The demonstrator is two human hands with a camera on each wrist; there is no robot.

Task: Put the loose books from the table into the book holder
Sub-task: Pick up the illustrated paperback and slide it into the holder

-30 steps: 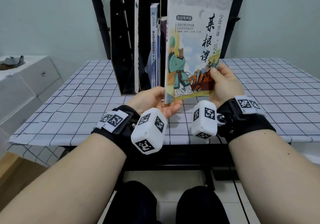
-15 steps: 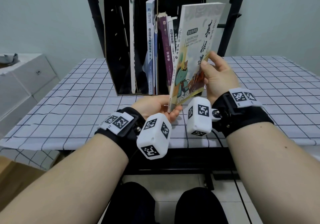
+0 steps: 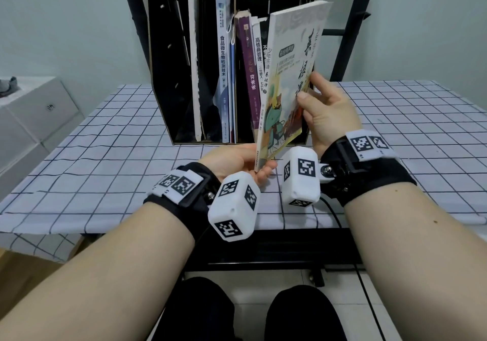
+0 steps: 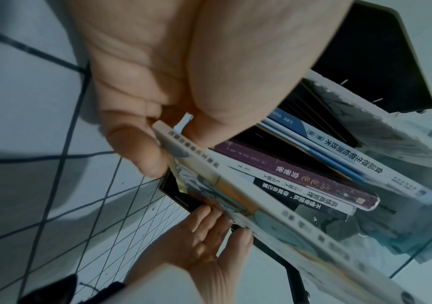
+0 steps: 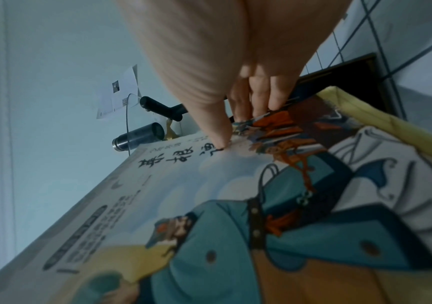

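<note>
White cloth with a black grid (image 3: pixel 105 161) covers the table and hangs over its near edge. White cabinet (image 3: pixel 31 119) stands left of the table, a grey crumpled item (image 3: pixel 8 87) on top. Black metal frame uprights (image 3: pixel 350 37) rise behind the table against a pale wall. Right wrist view: dark metal cylinder (image 5: pixel 138 136) beside a clear curved panel; white paper sheet (image 5: pixel 117 92) on the wall.

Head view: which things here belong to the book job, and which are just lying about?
Part of the job:
- picture book, held by left hand and right hand
- book holder
- shelved books

Lying about:
- checked tablecloth
- white cabinet
</note>
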